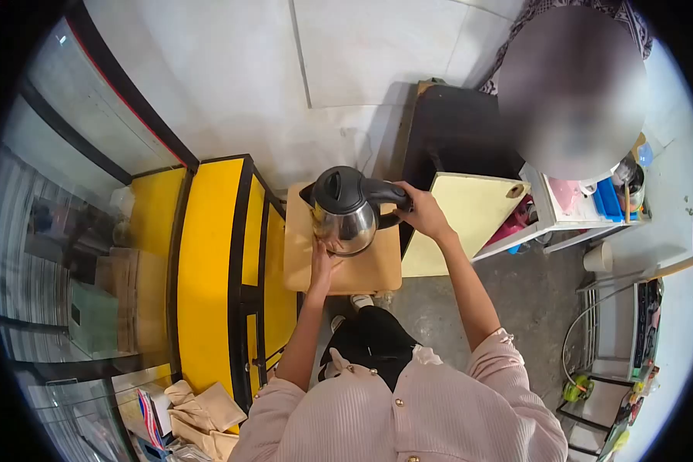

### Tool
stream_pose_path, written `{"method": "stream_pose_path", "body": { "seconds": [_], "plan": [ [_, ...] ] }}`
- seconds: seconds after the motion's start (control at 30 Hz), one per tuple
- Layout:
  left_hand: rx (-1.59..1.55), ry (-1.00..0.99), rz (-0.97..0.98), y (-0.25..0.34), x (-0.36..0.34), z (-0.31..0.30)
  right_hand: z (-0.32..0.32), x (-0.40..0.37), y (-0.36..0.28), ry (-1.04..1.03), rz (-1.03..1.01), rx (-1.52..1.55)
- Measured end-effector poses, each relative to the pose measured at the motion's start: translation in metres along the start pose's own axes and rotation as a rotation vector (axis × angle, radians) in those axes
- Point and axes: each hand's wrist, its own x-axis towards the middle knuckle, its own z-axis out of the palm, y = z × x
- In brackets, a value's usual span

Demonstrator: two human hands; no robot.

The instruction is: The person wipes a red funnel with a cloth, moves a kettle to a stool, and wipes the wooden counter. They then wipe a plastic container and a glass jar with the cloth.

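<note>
A yellow cabinet [204, 254] stood left. The left hand [325, 266] touched the kettle [347, 231] down low; I couldn't tell if it gripped. The kettle was over a tan stool [366, 276]. The right hand [423, 212] held its black handle [386, 191] tight.

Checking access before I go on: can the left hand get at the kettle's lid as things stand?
Probably yes: the left hand is low by the kettle, nothing covers the lid, and the right hand grips the handle off to one side.

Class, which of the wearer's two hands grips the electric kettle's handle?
The right hand, closed around the black handle; the left hand touches the steel body near its base.
</note>
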Motion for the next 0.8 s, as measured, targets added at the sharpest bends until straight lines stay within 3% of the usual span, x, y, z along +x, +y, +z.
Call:
{"method": "stream_pose_path", "body": {
  "seconds": [0.1, 0.13, 0.2, 0.37, 0.5, 0.57, 0.63, 0.7, 0.77, 0.8],
  "plan": [
    [-0.116, 0.034, 0.019, -0.004, -0.003, 0.006, 0.004, 0.0, 0.009, 0.05, -0.104, 0.04],
    [-0.121, 0.059, 0.045, -0.004, -0.006, 0.013, -0.005, 0.0, -0.008, -0.027, 0.001, 0.026],
    [-0.146, 0.1, 0.0, -0.003, -0.004, 0.018, -0.003, 0.003, -0.004, 0.005, -0.021, 0.05],
    [-0.107, 0.034, 0.029, -0.023, 0.004, 0.02, 0.001, 0.012, 0.023, 0.012, -0.111, 0.132],
    [-0.146, 0.154, -0.003, 0.008, -0.018, 0.042, -0.003, 0.013, 0.023, 0.0, -0.172, 0.084],
    [0.062, 0.137, 0.239, 0.016, -0.03, 0.038, -0.021, 0.0, -0.01, 0.187, -0.336, -0.253],
    [0.154, 0.221, 0.456, 0.008, -0.034, 0.026, -0.034, -0.005, -0.023, 0.367, -0.343, -0.172],
    [0.133, 0.364, 0.666, -0.033, -0.038, 0.016, -0.046, -0.014, -0.063, 0.427, -0.209, 0.061],
    [0.631, 0.332, 0.702, -0.024, -0.082, -0.006, -0.038, -0.013, -0.089, 0.358, -0.345, 0.41],
    [0.562, 0.306, 0.547, -0.008, -0.116, -0.007, -0.028, -0.01, -0.08, 0.185, -0.423, 0.509]
  ]
}}
